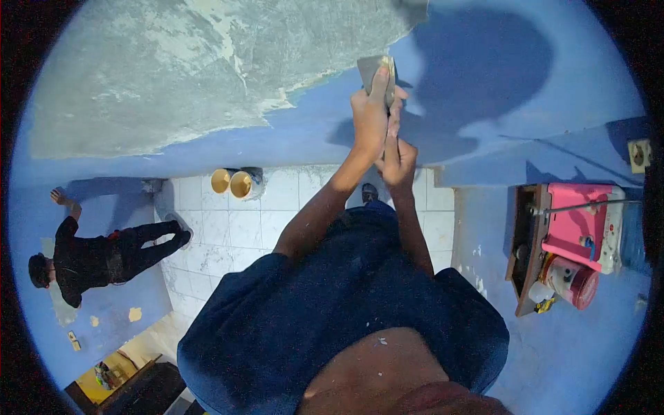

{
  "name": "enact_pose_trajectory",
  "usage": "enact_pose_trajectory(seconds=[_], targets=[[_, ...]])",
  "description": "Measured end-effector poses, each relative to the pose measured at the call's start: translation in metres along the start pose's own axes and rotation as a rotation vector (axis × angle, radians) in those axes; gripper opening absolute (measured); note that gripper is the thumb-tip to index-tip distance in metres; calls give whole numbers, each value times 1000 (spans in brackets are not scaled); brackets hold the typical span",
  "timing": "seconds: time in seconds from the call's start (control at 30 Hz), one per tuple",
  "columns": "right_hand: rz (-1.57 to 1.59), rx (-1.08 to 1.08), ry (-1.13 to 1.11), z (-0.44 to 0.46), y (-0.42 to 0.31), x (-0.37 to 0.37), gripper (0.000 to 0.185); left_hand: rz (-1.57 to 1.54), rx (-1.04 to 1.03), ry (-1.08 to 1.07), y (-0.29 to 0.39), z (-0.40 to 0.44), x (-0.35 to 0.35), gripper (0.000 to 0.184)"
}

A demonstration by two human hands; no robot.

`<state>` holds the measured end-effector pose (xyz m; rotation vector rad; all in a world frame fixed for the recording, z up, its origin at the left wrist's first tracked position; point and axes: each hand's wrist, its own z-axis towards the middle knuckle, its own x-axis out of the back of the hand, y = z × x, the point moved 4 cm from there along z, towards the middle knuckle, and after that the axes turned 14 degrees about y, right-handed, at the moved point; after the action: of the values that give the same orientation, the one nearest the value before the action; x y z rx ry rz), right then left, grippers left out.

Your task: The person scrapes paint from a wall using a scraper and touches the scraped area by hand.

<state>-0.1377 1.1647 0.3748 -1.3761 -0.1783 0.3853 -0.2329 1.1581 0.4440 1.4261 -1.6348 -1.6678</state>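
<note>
A scraper [366, 68] with a flat metal blade is pressed against the wall, at the ragged edge between blue paint [311, 104] and a bare grey patch [173, 76]. My left hand [370, 124] is closed round its upper part, with one finger lying along the blade. Just below, my right hand [399, 164] is closed round the handle's lower end. Most of the handle is hidden by my fingers. A dark shadow [484, 62] falls on the wall to the right of the blade.
Two buckets [220, 181] [242, 185] stand on the white tiled floor [242, 225] by the wall. At left another person [90, 256] in dark clothes reaches to a side wall. A wooden shelf [523, 242] at right bears a pink item [570, 221] and a tub [579, 285]. A socket [639, 156] is nearby.
</note>
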Motion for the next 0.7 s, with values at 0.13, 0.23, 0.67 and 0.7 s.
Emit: enact_pose_trajectory(seconds=[0.13,0.23,0.67,0.7], targets=[[-35,-114,6,1,-6,8,43,-69,17,-26,-8,-1,-2,57],[2,-76,10,-3,17,6,44,-42,2,-40,-19,3,1,56],[-2,-143,20,-19,17,15,42,4,40,17,-15,-8,6,55],[-7,-126,17,-17,19,10,42,15,23,37,-15,-4,9,55]])
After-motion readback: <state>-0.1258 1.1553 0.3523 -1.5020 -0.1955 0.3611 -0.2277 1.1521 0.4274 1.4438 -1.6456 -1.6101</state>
